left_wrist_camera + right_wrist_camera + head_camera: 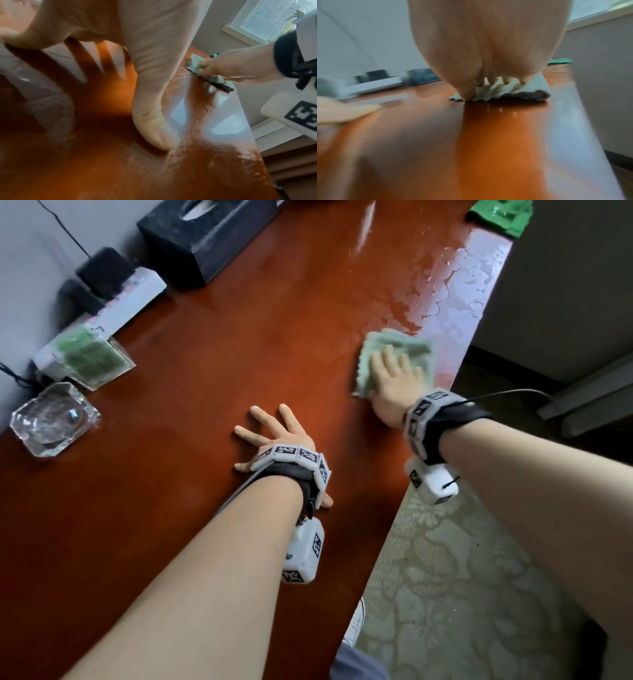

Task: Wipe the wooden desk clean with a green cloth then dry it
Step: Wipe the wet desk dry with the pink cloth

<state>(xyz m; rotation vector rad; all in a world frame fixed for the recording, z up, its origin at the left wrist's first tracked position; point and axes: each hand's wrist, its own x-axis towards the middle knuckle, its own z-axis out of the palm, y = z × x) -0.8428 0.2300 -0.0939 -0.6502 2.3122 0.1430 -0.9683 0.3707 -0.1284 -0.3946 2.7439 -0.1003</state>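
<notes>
The glossy red-brown wooden desk (pixel 239 344) runs away from me. My right hand (pixel 394 374) lies flat, fingers spread, pressing a pale green cloth (pixel 387 340) onto the desk near its right edge. The right wrist view shows that cloth (pixel 505 89) bunched under the fingertips. Just beyond it a wet patch (pixel 455 285) of beaded water shines. My left hand (pixel 274 433) rests flat on the desk nearer to me, fingers splayed, holding nothing; its thumb (pixel 150 121) touches the wood. A bright green cloth (pixel 500 215) lies at the far right corner.
Along the left wall stand a black tissue box (pixel 205 237), a white power strip (pixel 116 302) with black adapters, a green packet (pixel 92 357) and a glass ashtray (pixel 54 419). Patterned carpet (pixel 462 594) lies below the desk's right edge.
</notes>
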